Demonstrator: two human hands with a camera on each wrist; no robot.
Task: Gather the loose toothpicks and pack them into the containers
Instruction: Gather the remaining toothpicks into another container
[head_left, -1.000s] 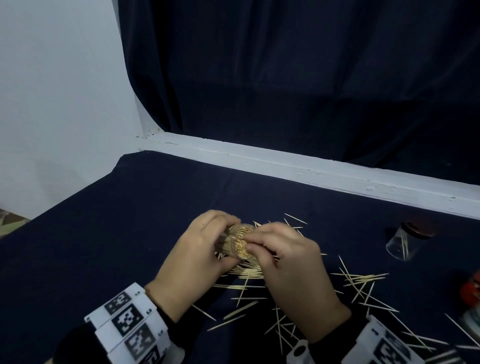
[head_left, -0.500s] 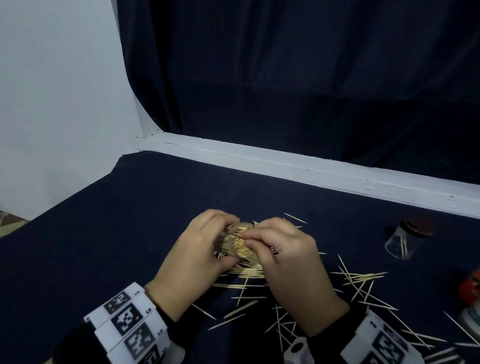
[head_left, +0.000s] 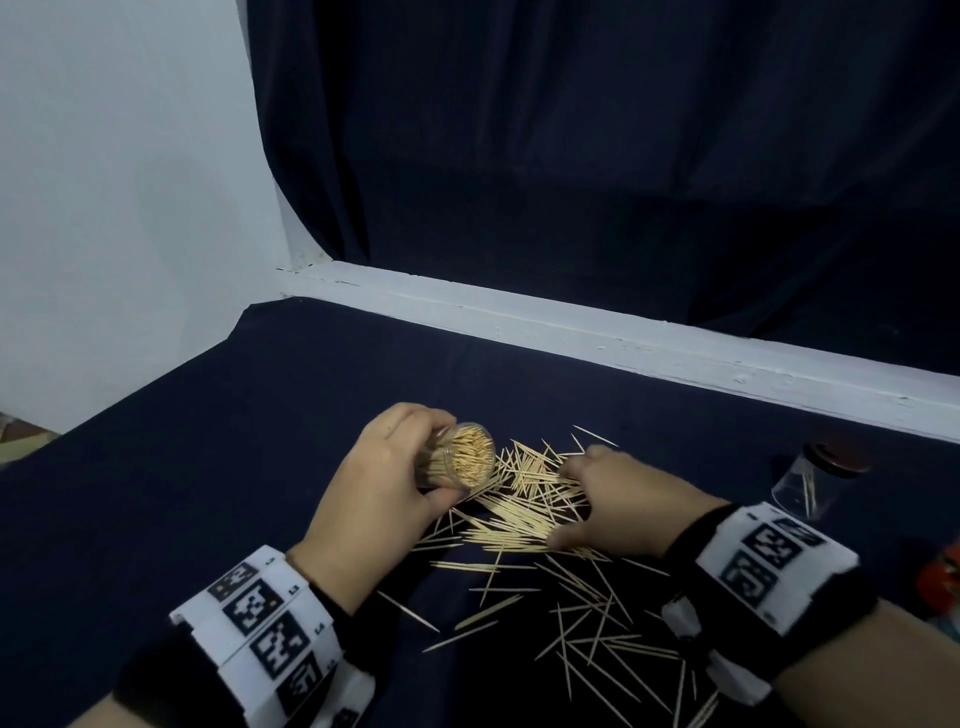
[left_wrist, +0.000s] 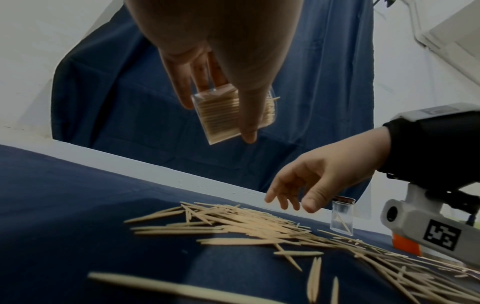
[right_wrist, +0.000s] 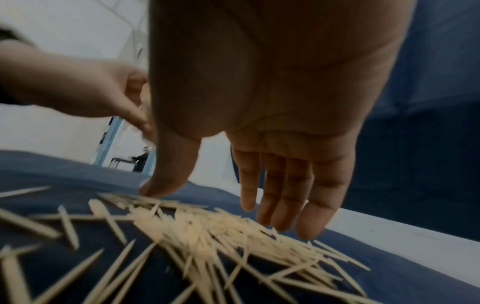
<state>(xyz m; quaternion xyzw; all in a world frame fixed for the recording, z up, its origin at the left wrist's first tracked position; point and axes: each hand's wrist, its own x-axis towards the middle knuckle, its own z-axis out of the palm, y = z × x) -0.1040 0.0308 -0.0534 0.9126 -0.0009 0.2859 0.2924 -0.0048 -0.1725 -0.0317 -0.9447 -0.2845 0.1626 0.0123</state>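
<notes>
My left hand grips a clear round container packed full of toothpicks, tilted with its mouth facing right; the container also shows in the left wrist view. Loose toothpicks lie in a heap on the dark cloth between my hands and spread toward the near right. My right hand hovers just over the heap with fingers spread and relaxed, holding nothing; its thumb tip touches the pile. A second clear container, nearly empty with a dark lid, stands at the right.
A white ledge runs along the back of the cloth-covered table, with a dark curtain behind. A red and orange object sits at the right edge. More scattered toothpicks lie near my right wrist.
My right hand has left the mouth of the full container and dropped right, over the loose heap, opening its fingers. The left hand still holds the container.
</notes>
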